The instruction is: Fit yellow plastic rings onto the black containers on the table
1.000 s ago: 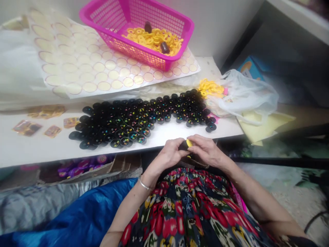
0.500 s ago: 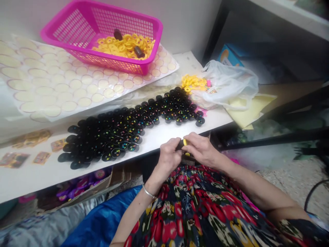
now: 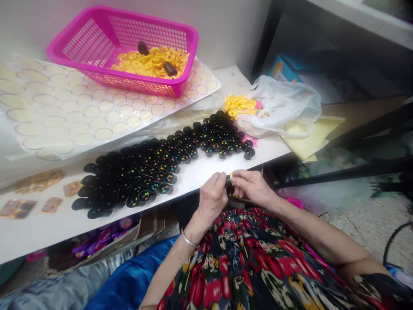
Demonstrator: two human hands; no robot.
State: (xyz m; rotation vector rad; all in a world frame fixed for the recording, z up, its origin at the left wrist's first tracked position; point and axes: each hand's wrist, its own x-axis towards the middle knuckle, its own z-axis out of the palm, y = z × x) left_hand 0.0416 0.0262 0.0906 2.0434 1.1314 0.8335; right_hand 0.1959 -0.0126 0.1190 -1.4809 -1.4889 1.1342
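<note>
At the table's front edge, my left hand (image 3: 212, 194) is closed around a small black cylindrical piece (image 3: 228, 182), mostly hidden by the fingers. My right hand (image 3: 253, 187) pinches a small yellow ring (image 3: 231, 176) at the end of that black piece. The two hands nearly meet there. Beyond them on the white table (image 3: 190, 175) stand many small black cups (image 3: 145, 197) in a dense cluster, with coloured specks inside. A heap of yellow rings (image 3: 240, 104) lies at the cluster's far right end.
A pink basket (image 3: 185, 82) with yellow rings and two dark brown pieces stands on a sheet of round stickers (image 3: 103, 133). A clear plastic bag (image 3: 287, 101) and yellow paper (image 3: 301, 142) lie at right. Below the table is a box of purple items (image 3: 100, 241).
My right fingers have shifted on the yellow ring, and less of it shows now. The left hand has turned slightly and covers more of the black piece. The view has moved a little.
</note>
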